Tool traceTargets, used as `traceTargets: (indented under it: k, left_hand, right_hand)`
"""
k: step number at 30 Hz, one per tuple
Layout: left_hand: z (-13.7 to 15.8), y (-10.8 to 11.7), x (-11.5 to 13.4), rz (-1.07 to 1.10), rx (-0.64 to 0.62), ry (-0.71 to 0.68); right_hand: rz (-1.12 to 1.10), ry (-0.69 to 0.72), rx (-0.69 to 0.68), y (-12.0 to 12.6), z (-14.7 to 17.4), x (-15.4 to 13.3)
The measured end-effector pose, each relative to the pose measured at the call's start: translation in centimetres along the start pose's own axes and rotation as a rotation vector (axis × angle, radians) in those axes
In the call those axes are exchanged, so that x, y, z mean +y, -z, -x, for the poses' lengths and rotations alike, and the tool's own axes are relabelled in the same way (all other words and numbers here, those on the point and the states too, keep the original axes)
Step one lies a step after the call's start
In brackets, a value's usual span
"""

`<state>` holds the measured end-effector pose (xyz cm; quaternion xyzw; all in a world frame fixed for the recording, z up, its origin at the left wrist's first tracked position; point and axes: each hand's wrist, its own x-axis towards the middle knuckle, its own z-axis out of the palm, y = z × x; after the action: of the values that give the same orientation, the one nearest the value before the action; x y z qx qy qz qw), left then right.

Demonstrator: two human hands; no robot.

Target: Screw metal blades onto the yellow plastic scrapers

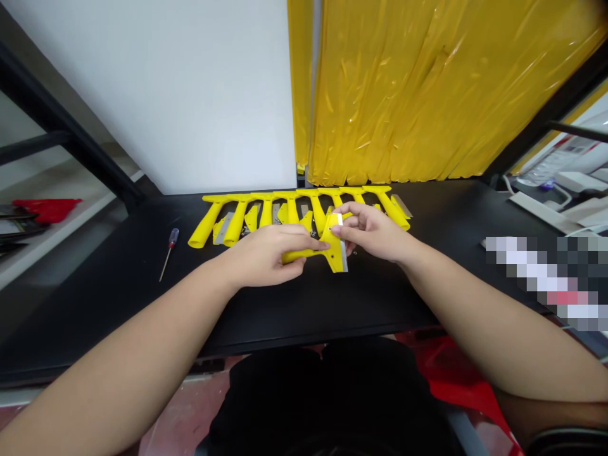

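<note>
My left hand (278, 254) is closed round the yellow handle of a scraper (337, 256), with the index finger stretched along it toward the head. A silver blade strip runs down the scraper's right edge. At the upper corner of that head, my right hand (368, 231) pinches with thumb on top and fingers behind. Just beyond both hands stands a row of several yellow scraper handles (266, 209), their wide ends lined up at the back. Between them lie loose yellow plates and metal blades (228, 227), partly hidden by my hands.
A screwdriver (170, 253) with a clear blue-and-red handle lies left on the black table (285, 316). Behind rise a white panel (190, 95) and yellow plastic sheeting (427, 95). Black frame posts flank the table. A tiny ring (354, 253) lies near my right hand.
</note>
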<state>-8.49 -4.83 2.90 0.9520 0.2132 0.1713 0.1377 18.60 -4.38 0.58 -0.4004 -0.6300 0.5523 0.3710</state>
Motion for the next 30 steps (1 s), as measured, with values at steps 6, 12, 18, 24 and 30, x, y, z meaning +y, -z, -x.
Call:
traceTargets:
  k: [6,12,18,24,30]
  left_hand:
    - [0.06,-0.02,-0.25,-0.001,0.006,-0.005]
    - [0.11,-0.05,-0.2,-0.005,-0.019,0.022]
    - [0.28,-0.19,-0.32,-0.048,-0.016,0.022]
    - [0.34,-0.21,-0.42,-0.061,-0.021,-0.003]
    - [0.19,0.01,-0.24,-0.031,-0.02,-0.017]
  right_hand:
    - [0.047,-0.041,-0.143,0.13,0.12,-0.31]
    - [0.029,-0.035,-0.203,0.19,-0.05,0.2]
    - [-0.011,-0.047,-0.208,0.2,-0.17,0.38]
    - [-0.002,-0.036,-0.226,0.1,-0.22,0.46]
    - [0.092,-0.051,-0.199,0.43,0.18,-0.23]
